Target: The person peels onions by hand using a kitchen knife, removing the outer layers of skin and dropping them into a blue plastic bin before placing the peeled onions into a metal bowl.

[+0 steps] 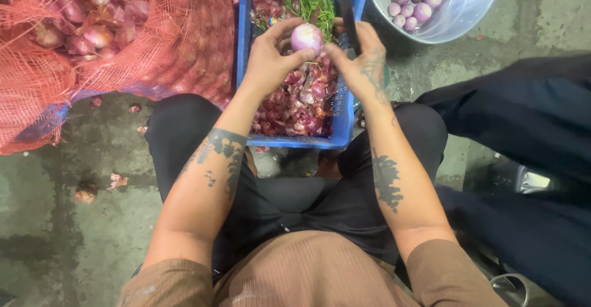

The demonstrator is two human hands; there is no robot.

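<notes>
here, the left hand cups a round, part-peeled purple onion over the blue plastic crate of skins at twelve o'clock — fingers clamped on it. the right hand grips a dark knife, thumb against the onion; best to peel away from fingers.

Peeled pale-purple onion — held above crate.

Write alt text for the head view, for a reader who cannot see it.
Seen from above, a seated person's left hand holds a peeled purple onion over a blue crate of onion skins, while the right hand grips a dark knife. A red mesh sack lies left, a metal bowl of peeled onions upper right.
</notes>
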